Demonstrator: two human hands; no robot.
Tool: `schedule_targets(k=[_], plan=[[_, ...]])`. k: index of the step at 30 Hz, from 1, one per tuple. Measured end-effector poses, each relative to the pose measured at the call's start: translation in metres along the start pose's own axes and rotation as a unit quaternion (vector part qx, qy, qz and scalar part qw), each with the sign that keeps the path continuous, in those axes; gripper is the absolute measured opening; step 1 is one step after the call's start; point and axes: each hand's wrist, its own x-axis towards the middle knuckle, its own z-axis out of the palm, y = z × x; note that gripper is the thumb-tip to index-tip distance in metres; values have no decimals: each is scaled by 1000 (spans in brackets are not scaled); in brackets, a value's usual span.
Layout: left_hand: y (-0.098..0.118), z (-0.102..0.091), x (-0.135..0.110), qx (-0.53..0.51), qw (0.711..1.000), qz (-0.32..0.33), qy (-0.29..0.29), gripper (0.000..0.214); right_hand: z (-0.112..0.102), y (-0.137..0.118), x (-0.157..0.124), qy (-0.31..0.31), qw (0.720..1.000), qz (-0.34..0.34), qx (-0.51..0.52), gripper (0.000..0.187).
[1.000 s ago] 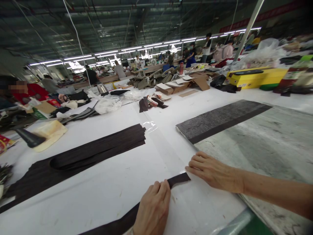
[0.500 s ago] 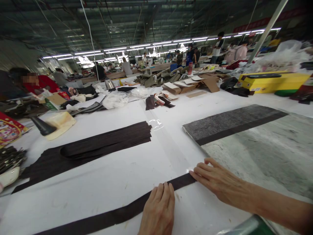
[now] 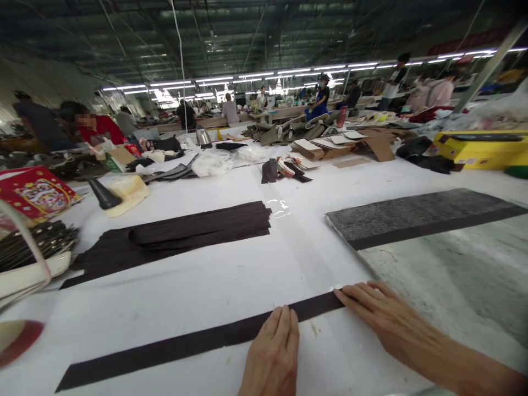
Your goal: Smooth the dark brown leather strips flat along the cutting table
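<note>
A long dark brown fabric strip (image 3: pixel 177 347) lies flat and nearly straight across the white table. My left hand (image 3: pixel 272 352) rests on the strip right of its middle, fingers stretched out and close together. At the strip's right end, the extended fingers of my right hand (image 3: pixel 383 313) press down on it; its thumb is hidden. Behind the strip lies a pile of similar dark strips (image 3: pixel 206 228), one of them looped. To the right, a speckled grey panel with a dark border (image 3: pixel 421 214) lies on a stained grey-green sheet (image 3: pixel 454 275).
At the left are a red printed bag (image 3: pixel 41 192), a bundle of dark pieces (image 3: pixel 41 242) and a black cone-shaped object (image 3: pixel 105 193). Cardboard pieces (image 3: pixel 325 146), plastic bags (image 3: pixel 212 162) and a yellow box (image 3: pixel 478 149) stand farther back. Several people work beyond.
The view has swung left, bringing the strip's left end into sight. The strip now lies straighter than before. Both hands stay on it, with the right still at its right end.
</note>
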Motion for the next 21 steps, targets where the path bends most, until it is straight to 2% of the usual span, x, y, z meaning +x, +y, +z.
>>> schedule_targets(k=[2,5,7,10,14,18,21], plan=[[2,0,-3,-14,1000,-24,-9,47,-6,2,2,17,1000,17,-9,61],[11,-3,0,-35,997,-67,-20,46,-9,-16,22,43,999,19,0,53],[16,-4,2,-44,994,-100,-24,46,-1,-36,34,58,998,-2,21,49],[15,-4,-3,-38,989,-141,-23,58,21,-57,40,58,997,-32,44,60],[-4,-8,-31,6,991,-135,-15,68,43,-59,29,-3,997,-39,63,68],[-32,-25,-67,78,984,-158,-31,66,42,-53,26,-52,994,-41,88,69],[-55,-47,-97,146,970,-183,-69,56,40,-54,29,-40,995,-43,81,68]])
